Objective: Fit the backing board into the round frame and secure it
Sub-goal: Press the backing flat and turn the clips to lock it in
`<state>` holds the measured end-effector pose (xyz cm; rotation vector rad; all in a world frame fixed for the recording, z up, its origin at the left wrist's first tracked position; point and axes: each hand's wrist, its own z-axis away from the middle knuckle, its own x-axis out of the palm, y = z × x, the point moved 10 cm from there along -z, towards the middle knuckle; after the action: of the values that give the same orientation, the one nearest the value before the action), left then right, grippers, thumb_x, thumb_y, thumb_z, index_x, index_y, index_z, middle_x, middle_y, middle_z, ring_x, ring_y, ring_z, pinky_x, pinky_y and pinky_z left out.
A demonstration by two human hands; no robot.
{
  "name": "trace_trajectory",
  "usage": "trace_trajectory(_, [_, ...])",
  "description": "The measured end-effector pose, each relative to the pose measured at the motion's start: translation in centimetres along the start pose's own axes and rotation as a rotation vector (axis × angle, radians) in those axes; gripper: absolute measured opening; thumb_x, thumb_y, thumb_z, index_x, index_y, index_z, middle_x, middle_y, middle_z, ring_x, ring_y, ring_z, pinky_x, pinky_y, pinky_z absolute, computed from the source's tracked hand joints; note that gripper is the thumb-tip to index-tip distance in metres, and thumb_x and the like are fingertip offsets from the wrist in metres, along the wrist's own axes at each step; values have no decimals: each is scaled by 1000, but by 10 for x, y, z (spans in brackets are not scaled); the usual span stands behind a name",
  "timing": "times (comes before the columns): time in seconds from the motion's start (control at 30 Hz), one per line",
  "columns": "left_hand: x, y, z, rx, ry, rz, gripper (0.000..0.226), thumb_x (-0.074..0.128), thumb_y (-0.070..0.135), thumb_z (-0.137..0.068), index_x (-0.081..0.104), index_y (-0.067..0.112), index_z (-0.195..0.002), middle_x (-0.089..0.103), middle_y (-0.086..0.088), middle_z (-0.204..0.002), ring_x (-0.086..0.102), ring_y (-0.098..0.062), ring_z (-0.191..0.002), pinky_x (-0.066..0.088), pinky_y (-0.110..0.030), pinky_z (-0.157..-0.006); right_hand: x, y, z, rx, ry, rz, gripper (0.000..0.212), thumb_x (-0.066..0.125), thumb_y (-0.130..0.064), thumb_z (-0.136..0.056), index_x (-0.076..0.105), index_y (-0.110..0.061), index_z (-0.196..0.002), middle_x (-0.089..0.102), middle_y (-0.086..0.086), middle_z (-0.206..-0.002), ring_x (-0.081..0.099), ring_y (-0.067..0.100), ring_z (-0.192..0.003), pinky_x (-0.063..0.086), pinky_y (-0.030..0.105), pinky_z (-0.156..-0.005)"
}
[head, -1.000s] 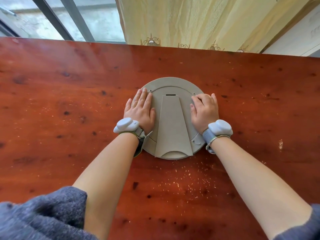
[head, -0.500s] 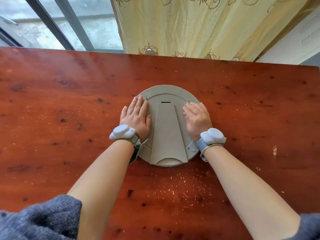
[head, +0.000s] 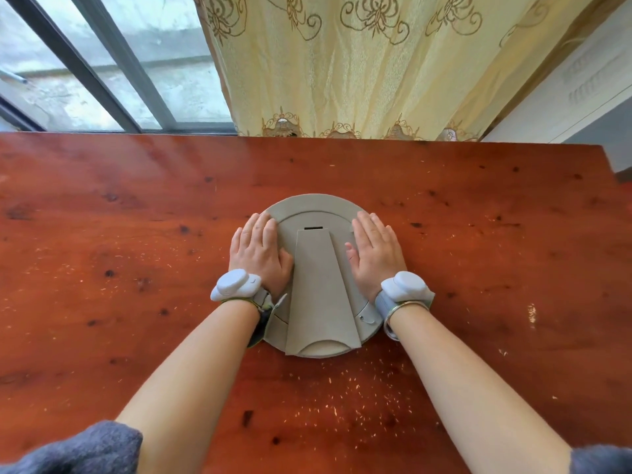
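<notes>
A round grey frame (head: 309, 204) lies face down in the middle of the red-brown wooden table (head: 102, 251). Its grey backing board (head: 318, 218) sits inside the rim, with a tapered stand flap (head: 319, 295) running down its centre. My left hand (head: 258, 253) lies flat, palm down, on the board's left side. My right hand (head: 374, 253) lies flat on the right side, fingers straight. A small turn clip (head: 366, 318) shows at the lower right of the board. Both hands hold nothing; they cover the sides of the board.
Fine sawdust specks (head: 342, 405) are scattered on the table in front of the frame. The table's far edge meets a window (head: 102, 80) and a yellow patterned curtain (head: 359, 63). The table's right corner (head: 605, 155) is near a pale wall.
My right hand's fingers, curled a second ago, now lie straight and flat on the board. The view has tilted up, showing more curtain and window. The frame has not moved on the table.
</notes>
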<state>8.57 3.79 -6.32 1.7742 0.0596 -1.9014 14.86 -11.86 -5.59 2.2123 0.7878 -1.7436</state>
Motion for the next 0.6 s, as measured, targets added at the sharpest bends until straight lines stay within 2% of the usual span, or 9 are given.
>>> trace_trajectory(0.07, [0,-2,0,-18,-3,-19,66,32,28,-78,40,0,-138,39,-16,-149,28,-32,-142,19,-43,-118,1,-1,-1,14,-42,7,47,37,-28,-82,67,-1,-106,71,16,-113,67,34,-104,54,52,-82])
trace_trajectory(0.2, [-1,4,-1,42,2,-60,79,16,36,-72,47,-2,-133,47,-19,-142,39,-34,-136,26,-46,-115,3,-2,-1,22,-87,11,48,37,-28,-80,67,-1,-106,71,16,-113,67,34,-104,54,53,-81])
trace_trajectory(0.3, [-2,5,-1,51,16,-62,73,22,33,-72,54,-4,-126,56,-21,-134,49,-37,-128,33,-49,-111,3,-1,-2,23,-104,3,48,37,-27,-81,67,0,-107,70,16,-114,66,34,-105,53,53,-82])
trace_trajectory(0.43, [-1,7,-1,91,37,-92,60,34,28,-71,66,-5,-110,69,-22,-114,65,-39,-107,48,-51,-95,4,-1,-2,31,-108,5,48,36,-25,-81,67,0,-108,70,16,-114,66,34,-105,53,52,-82])
trace_trajectory(0.6, [-2,9,-2,132,63,-87,56,38,27,-70,69,-6,-104,72,-22,-107,69,-39,-99,52,-53,-89,2,-2,-2,41,-105,-26,47,36,-22,-80,66,0,-108,70,17,-113,66,35,-105,53,53,-82])
